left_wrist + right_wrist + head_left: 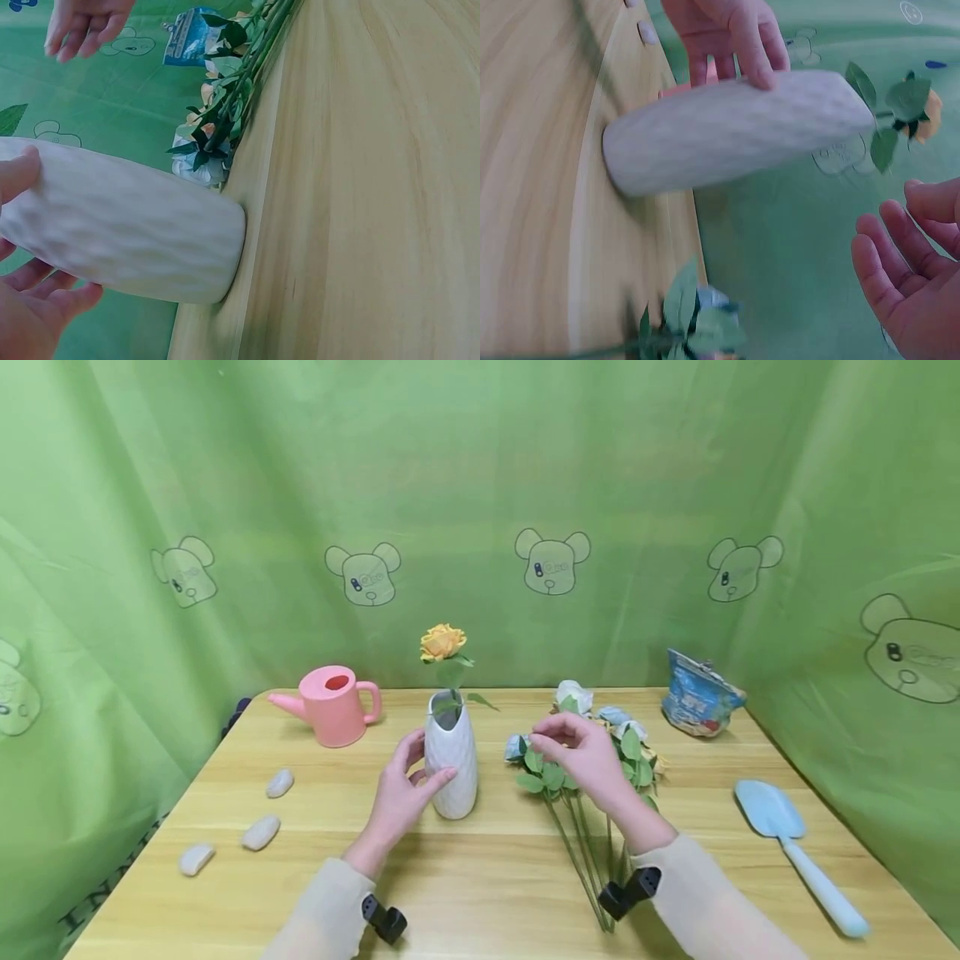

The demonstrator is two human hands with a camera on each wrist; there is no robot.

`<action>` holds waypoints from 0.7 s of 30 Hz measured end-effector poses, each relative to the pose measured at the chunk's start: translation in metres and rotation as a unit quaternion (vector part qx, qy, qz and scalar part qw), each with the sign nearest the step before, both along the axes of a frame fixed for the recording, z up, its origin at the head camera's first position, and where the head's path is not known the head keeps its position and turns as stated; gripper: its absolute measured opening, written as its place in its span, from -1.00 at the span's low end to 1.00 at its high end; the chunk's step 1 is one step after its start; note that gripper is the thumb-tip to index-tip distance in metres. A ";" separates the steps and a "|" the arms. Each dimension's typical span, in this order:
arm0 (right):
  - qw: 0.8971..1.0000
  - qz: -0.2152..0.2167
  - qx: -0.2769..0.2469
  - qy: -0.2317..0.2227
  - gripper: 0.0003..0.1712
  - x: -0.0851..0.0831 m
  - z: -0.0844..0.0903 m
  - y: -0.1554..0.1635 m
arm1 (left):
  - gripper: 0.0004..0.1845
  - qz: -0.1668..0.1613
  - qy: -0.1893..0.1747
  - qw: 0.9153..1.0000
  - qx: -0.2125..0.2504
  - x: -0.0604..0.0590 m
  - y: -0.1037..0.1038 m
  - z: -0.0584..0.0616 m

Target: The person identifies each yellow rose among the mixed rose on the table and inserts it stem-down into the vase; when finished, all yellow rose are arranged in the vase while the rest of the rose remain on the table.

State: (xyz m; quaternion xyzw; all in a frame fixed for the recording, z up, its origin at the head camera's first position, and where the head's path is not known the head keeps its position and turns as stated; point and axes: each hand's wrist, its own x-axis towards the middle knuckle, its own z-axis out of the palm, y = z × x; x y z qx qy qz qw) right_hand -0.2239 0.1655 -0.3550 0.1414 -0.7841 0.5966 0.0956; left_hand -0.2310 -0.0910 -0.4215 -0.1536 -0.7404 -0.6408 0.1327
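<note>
A white textured vase [452, 768] stands on the table, and one yellow-orange rose [442, 643] with green leaves rises from its mouth. My left hand [402, 789] grips the vase's side, thumb in front and fingers round the far left. In the left wrist view the vase [127, 225] shows its base on the wood. My right hand [581, 756] hovers over a bunch of artificial roses [555, 777], its fingers loosely bent with nothing between them. The right wrist view shows that hand [911, 277] apart from the vase, near the rose's head.
A pink watering can [337, 710] is at the back left, with three pale stones [261, 832] in front of it. At the back right stands a blue snack bag [699, 695]. A light blue trowel [802, 852] lies along the right edge. Green curtains [480, 485] enclose the table.
</note>
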 end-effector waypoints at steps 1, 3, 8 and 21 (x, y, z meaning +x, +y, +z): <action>1.000 0.002 0.000 0.002 -0.74 0.001 -0.002 0.005 | -0.29 0.000 -0.001 1.000 -0.001 0.000 0.000 0.000; 1.000 -0.003 0.006 0.003 -0.73 0.003 -0.006 0.015 | -0.26 -0.001 -0.001 1.000 -0.004 0.000 -0.001 0.002; 1.000 -0.024 0.014 -0.008 -0.68 0.010 -0.014 0.039 | -0.22 -0.004 0.000 1.000 -0.012 0.009 0.000 0.019; 0.987 -0.106 0.026 -0.115 -0.55 0.034 -0.045 0.108 | -0.24 -0.007 0.002 1.000 -0.015 0.018 0.002 0.029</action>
